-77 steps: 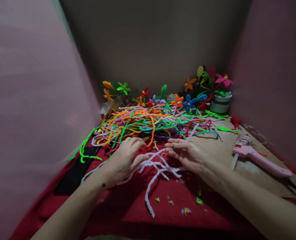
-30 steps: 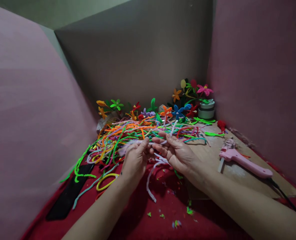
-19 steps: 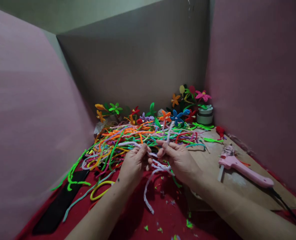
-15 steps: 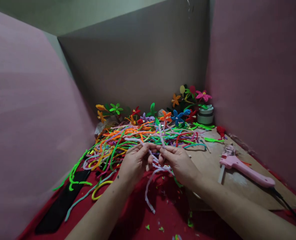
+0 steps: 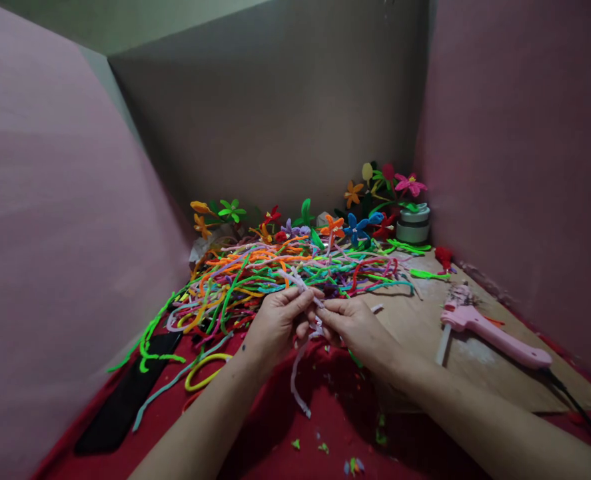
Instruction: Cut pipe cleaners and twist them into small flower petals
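Note:
My left hand (image 5: pixel 275 323) and my right hand (image 5: pixel 358 327) meet just above the red cloth (image 5: pixel 335 427), fingertips pinched together on a bundle of pale lilac pipe cleaners (image 5: pixel 300 363). Loose ends of the bundle hang down toward the cloth and one end sticks up past my left fingers. Right behind my hands lies a big tangled heap of coloured pipe cleaners (image 5: pixel 285 267) in orange, green, pink and teal.
Finished pipe-cleaner flowers (image 5: pixel 355 223) line the back wall, some in a small round pot (image 5: pixel 414 227). A pink glue gun (image 5: pixel 490 330) with its cord lies on a wooden board (image 5: pixel 455 360) at right. A black flat object (image 5: pixel 125 393) and a yellow loop (image 5: pixel 205 373) lie at left. Walls close in on three sides.
My hands lifted the lilac pipe cleaners off the cloth and drew together. My right fingers, spread earlier, have closed into a pinch against the left ones.

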Demonstrator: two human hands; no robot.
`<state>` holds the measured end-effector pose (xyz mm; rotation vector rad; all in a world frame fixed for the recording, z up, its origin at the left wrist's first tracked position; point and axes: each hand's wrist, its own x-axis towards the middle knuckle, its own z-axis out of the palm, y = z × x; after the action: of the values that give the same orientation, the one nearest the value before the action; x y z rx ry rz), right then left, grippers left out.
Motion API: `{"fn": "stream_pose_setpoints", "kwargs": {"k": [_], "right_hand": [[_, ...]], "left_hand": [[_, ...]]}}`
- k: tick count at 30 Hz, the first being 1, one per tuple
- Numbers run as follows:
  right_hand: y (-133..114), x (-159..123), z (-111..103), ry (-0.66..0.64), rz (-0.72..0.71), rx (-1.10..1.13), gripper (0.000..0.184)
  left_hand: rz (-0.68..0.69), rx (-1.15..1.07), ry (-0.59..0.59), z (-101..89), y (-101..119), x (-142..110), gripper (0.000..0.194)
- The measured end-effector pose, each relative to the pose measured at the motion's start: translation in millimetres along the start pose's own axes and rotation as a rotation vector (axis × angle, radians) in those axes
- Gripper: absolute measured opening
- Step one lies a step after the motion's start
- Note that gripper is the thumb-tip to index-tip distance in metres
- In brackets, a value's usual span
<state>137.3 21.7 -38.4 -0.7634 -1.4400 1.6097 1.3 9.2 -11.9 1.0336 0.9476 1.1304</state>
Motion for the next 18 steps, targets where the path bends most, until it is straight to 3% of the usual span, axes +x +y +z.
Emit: {"fn": "stream_pose_setpoints", "kwargs": {"k": [6,11,18], "right_hand": [[1.1,0.1,-2.5,-0.145,0.066,0.164,0.027],[3.1,0.2,-2.6,-0.050,0.070,0.321,0.028],[3.3,-1.6,-2.8,0.024,0.077,0.304,0.024]], "left_hand": [[0.051,-0.098,0.066,-2.3,0.1,-2.7,0.022],[0.074,-0.141,0.106,-5.7,1.0,-2.9,0.018],[0.098,0.019,0.064,-8.4,-4.8,-4.4,0.018]]}}
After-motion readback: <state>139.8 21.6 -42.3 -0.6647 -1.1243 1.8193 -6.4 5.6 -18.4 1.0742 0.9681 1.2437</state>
